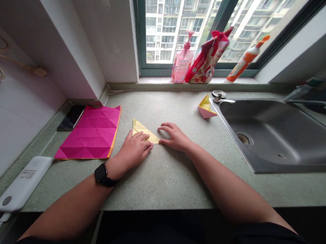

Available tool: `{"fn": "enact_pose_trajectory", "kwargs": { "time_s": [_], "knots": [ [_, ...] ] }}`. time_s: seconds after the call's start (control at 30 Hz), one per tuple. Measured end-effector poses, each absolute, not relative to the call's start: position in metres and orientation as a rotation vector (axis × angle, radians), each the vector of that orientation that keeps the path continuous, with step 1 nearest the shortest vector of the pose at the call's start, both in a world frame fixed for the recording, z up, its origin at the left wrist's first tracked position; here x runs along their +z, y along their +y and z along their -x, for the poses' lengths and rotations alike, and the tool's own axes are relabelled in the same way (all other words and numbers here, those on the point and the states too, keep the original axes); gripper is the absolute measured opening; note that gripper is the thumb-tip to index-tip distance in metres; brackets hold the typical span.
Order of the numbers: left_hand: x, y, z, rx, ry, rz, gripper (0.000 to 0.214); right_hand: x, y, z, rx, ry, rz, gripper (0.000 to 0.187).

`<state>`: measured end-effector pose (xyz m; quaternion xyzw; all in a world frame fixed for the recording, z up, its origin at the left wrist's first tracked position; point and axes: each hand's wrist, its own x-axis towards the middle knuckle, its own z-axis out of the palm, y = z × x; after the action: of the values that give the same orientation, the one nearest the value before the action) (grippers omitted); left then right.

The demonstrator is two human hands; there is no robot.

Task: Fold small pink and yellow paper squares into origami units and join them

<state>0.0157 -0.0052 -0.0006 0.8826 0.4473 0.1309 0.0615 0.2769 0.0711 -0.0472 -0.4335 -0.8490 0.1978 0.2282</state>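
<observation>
A small yellow folded paper triangle (145,131) lies flat on the counter in front of me. My left hand (136,146), with a black watch on its wrist, rests on the paper's lower part, fingers laid over it and hiding some of its lower edge. My right hand (174,136) is at the paper's right-hand corner. Its thumb touches or nearly touches that tip, and its fingers are apart with nothing between them. To the right, near the sink, stands a folded paper boat (207,108), pink outside and yellow inside.
Creased magenta paper sheets (91,133) lie at left beside a dark phone (71,118). A white power bank (23,183) with a cable sits at the front left. The steel sink (249,157) is at right. A pink pump bottle (182,62) stands on the windowsill.
</observation>
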Motion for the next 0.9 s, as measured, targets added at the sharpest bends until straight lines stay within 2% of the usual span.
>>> {"fn": "enact_pose_trajectory", "kwargs": {
  "time_s": [0.17, 0.3, 0.4, 0.43, 0.57, 0.73, 0.9],
  "knots": [
    [0.005, -0.003, -0.006, 0.442, 1.359, -2.654, 0.02, -0.049, 0.071, -0.279, 0.554, -2.326, 1.182, 0.054],
    [0.009, 0.006, 0.005, 0.768, 1.411, -2.434, 0.027, -0.05, 0.071, -0.28, 0.538, -2.339, 1.179, 0.052],
    [0.001, 0.015, 0.012, 0.972, 1.58, -2.324, 0.02, -0.05, 0.071, -0.28, 0.523, -2.35, 1.176, 0.05],
    [-0.004, 0.018, 0.013, 0.963, 1.637, -2.321, 0.025, -0.05, 0.071, -0.28, 0.518, -2.353, 1.174, 0.05],
    [-0.031, 0.03, 0.017, 0.692, 1.719, -2.338, 0.066, -0.049, 0.07, -0.281, 0.491, -2.37, 1.165, 0.048],
    [-0.046, 0.036, 0.016, 0.443, 1.717, -2.371, 0.062, -0.041, 0.067, -0.278, 0.557, -2.299, 1.088, 0.042],
    [-0.037, 0.026, 0.011, 0.328, 1.549, -2.449, 0.066, -0.033, 0.065, -0.273, 0.905, -1.95, 1.047, 0.031]
  ]
}}
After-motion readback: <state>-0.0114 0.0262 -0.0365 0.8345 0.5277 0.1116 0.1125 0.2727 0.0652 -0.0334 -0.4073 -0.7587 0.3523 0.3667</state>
